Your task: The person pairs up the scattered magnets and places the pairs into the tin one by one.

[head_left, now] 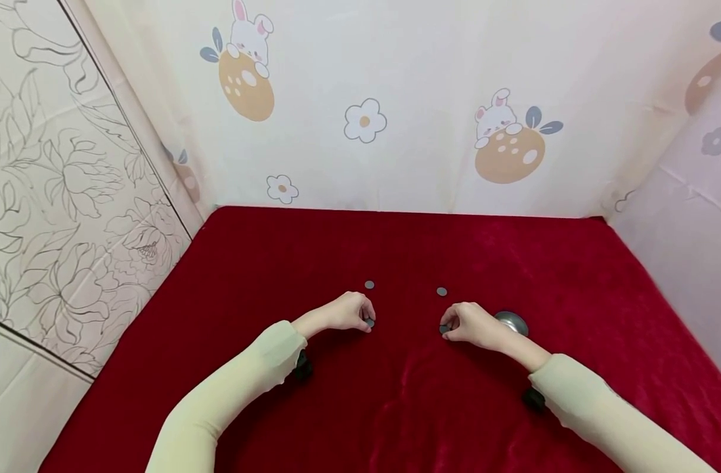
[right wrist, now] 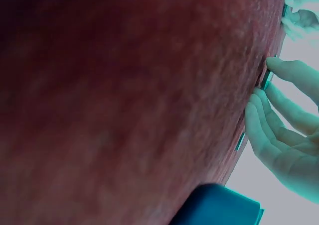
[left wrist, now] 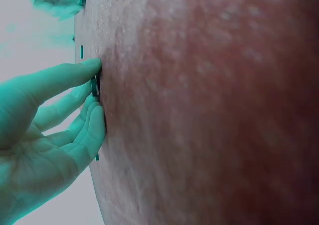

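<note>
My left hand [head_left: 344, 312] pinches a small grey disc [head_left: 370, 322] between thumb and fingers, low on the red cloth [head_left: 278, 263]. The left wrist view shows that disc [left wrist: 93, 87] on edge at the fingertips. Across from it, my right hand [head_left: 473, 326] pinches a similar grey disc [head_left: 444, 329], partly covered by the fingers; it appears edge-on in the right wrist view too. Two more grey discs lie flat on the cloth: one [head_left: 369, 284] just beyond the left hand, the other [head_left: 442, 292] just beyond the right.
Behind the right wrist is a round, shiny metal object [head_left: 512, 322], partly hidden by the forearm. A curtain [head_left: 419, 79] printed with rabbits and flowers hangs along the cloth's far edge. To the left stands a flower-patterned panel [head_left: 71, 177].
</note>
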`<control>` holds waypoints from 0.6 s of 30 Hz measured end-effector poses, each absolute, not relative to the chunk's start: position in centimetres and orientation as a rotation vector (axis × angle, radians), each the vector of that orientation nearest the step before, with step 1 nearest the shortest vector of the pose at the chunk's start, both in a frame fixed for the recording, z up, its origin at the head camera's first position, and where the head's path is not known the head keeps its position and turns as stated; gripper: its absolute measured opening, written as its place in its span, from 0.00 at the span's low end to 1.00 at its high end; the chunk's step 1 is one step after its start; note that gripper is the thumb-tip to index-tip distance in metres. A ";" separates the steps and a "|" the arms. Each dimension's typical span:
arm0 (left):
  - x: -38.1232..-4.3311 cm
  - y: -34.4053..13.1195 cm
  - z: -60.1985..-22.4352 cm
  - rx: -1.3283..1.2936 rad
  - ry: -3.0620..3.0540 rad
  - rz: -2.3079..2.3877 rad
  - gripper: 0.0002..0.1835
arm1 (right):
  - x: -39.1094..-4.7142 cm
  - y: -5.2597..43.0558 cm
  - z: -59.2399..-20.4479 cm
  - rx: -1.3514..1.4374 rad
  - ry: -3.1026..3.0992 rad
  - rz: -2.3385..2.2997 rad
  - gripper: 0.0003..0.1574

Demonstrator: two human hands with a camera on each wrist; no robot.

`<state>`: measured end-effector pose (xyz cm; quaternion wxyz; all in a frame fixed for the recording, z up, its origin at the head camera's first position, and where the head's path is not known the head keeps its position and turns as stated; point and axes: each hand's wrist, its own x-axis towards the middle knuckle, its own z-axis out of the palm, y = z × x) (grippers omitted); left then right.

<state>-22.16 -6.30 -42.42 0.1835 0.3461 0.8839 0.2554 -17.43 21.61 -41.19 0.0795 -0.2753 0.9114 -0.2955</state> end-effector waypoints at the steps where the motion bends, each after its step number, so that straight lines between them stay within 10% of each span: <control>1: -22.2 -6.1 -42.4 0.981 2.488 0.726 0.09 | -17.5 21.4 -41.1 -0.825 2.721 -0.885 0.07; 18: -21.8 -3.4 -42.8 1.021 2.480 0.758 0.09 | -18.1 18.9 -41.1 -0.848 2.677 -0.864 0.05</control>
